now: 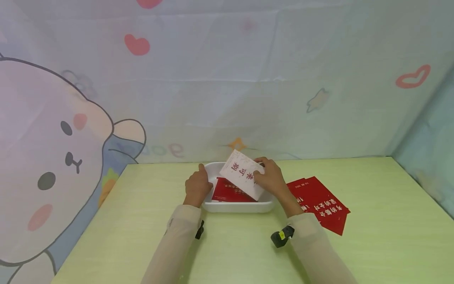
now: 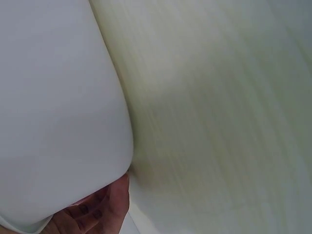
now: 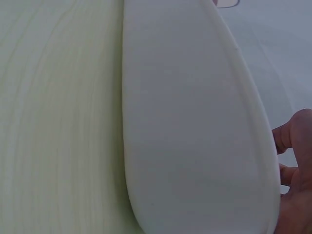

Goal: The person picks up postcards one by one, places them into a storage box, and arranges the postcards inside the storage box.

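A white plastic tray (image 1: 238,207) stands near the back of the table. My left hand (image 1: 197,186) grips the tray's left end, and in the left wrist view its fingers (image 2: 114,204) curl against the tray's outer wall (image 2: 63,107). A pale pink-white card (image 1: 239,173) with red characters tilts over the tray, pinched at its right corner by my right hand (image 1: 271,177). Beneath it a red card (image 1: 227,191) with print lies in the tray, partly covered. In the right wrist view the tray wall (image 3: 195,117) fills the middle, my right hand (image 3: 295,170) beyond its rim; the card is hidden there.
Several red cards (image 1: 324,205) with light characters lie overlapped on the table right of the tray, partly behind my right forearm. A patterned cloth backdrop (image 1: 213,98) rises at the table's back edge. The pale wood-grain table (image 1: 390,217) extends to both sides.
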Tool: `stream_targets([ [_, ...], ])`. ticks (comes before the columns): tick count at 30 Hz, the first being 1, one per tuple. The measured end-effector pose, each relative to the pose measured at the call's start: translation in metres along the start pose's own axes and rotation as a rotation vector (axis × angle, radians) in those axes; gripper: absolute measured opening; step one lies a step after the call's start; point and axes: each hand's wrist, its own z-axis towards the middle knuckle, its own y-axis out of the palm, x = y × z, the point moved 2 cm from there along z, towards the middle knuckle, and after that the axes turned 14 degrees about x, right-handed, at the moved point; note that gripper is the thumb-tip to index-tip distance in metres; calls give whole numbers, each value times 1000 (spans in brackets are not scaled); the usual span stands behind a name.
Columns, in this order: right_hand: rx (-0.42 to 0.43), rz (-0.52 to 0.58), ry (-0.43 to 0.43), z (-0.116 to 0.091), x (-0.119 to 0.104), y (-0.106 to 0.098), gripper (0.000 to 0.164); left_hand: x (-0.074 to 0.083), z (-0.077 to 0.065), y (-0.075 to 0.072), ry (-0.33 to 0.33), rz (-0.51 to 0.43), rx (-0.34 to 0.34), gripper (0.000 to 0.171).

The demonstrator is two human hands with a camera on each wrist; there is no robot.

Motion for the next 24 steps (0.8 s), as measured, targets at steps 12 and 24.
stream_targets([
  [12, -30, -31, -49, -2, 3, 10, 47, 0, 1, 2, 7, -10, 8, 59],
  [24, 17, -96, -149, -7, 1, 17, 39, 1, 0, -1, 0, 0, 8, 53],
])
